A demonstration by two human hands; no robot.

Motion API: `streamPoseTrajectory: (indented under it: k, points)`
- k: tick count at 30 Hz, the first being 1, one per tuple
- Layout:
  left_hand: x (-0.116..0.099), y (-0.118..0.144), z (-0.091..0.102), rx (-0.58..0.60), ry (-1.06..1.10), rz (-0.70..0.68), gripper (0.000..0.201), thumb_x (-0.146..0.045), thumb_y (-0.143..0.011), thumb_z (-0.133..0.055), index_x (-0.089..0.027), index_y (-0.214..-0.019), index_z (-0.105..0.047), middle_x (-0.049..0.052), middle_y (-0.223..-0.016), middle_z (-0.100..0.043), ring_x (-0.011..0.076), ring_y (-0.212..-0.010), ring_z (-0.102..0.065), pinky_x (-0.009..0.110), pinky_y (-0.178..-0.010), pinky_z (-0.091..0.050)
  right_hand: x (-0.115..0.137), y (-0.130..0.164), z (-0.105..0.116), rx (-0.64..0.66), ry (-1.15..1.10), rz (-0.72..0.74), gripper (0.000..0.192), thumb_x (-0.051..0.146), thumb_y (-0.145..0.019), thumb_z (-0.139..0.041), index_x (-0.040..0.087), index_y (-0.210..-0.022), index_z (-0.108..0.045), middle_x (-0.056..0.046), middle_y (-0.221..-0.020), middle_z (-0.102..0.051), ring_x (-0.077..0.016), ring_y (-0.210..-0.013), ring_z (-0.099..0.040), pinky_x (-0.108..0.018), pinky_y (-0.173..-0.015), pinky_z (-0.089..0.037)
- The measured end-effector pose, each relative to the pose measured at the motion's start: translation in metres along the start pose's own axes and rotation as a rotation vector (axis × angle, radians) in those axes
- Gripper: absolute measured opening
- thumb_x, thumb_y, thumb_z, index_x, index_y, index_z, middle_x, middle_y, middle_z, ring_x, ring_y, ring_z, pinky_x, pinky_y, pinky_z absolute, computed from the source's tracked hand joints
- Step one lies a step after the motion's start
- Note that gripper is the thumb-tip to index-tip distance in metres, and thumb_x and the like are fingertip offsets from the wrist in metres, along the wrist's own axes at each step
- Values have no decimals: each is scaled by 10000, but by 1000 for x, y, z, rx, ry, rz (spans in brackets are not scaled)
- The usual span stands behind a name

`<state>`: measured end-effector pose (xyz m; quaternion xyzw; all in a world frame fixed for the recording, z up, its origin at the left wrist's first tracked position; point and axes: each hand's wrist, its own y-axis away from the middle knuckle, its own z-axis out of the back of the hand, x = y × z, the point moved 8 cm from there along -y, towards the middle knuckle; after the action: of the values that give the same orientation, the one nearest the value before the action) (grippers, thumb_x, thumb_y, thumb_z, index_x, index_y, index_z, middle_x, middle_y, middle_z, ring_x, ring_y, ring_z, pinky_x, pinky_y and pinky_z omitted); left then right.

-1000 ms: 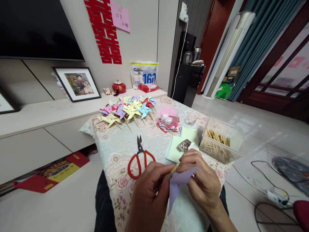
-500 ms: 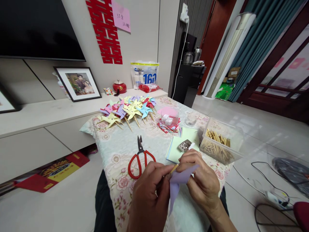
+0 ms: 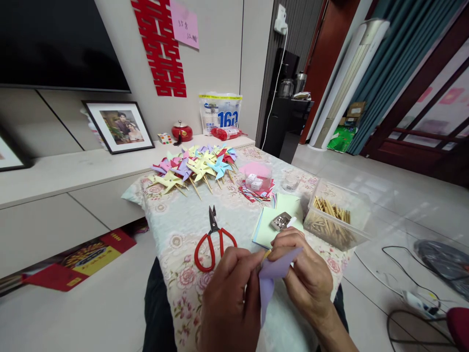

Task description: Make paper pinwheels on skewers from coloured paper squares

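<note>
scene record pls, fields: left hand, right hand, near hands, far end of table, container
left hand: left hand pinches a wooden stick at the purple paper
right hand: right hand grips the purple paper
near hands: red scissors lying shut on the floral tablecloth; green paper stack with a small metal tin on it
far end of table: pile of pinwheels
container: clear box with wooden sticks inside

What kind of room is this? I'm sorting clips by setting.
Most likely a home living room: a wall-mounted TV above a low cabinet with a framed photo, and a floor-standing air conditioner beside curtains.
</note>
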<state>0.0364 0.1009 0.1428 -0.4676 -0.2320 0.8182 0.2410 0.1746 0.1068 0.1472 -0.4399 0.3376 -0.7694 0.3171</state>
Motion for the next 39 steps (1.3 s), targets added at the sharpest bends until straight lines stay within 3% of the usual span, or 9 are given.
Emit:
streamPoseTrajectory:
  k: [11, 17, 25, 30, 39]
  points:
    - [-3, 3, 2, -6, -95, -18, 296, -87, -929, -490, -218, -1140, -650, 31, -913, -643, 117, -814, -664, 185, -699, -560, -12, 9, -2, -42, -122, -123, 247, 7, -871, -520, 210, -988, -596, -23, -847, -620, -205, -818, -581, -440, -810, -436]
    - [-5, 6, 2, -8, -154, -60, 295, -112, -918, -516, -198, -1169, -644, 44, -930, -650, 132, -821, -674, 202, -730, -572, -4, 5, -4, 34, -45, -33, 337, -34, -860, -518, 204, -1068, -635, -42, -904, -638, -211, -845, -582, -450, -832, -423]
    - [-9, 6, 1, -19, -166, -75, 247, -108, -942, -469, -204, -1098, -635, 32, -895, -647, 123, -798, -676, 192, -721, -558, -3, 7, -1, -6, -13, -33, 297, -23, -885, -481, 199, -1022, -622, -34, -880, -625, -199, -839, -583, -475, -883, -409]
    - [-7, 11, -3, -58, -150, 1, 250, -157, -991, -411, -225, -1072, -637, 29, -884, -641, 134, -789, -664, 226, -736, -548, -7, 12, -3, -36, -29, -37, 285, -17, -864, -484, 193, -1003, -617, -45, -904, -610, -209, -860, -575, -463, -854, -422]
    - [-13, 12, -2, -42, -198, -18, 259, -175, -996, -405, -210, -1083, -647, 51, -886, -659, 157, -794, -660, 252, -732, -552, -6, 11, -1, -62, -39, -66, 274, -8, -855, -473, 217, -957, -592, -29, -877, -591, -202, -833, -581, -427, -820, -444]
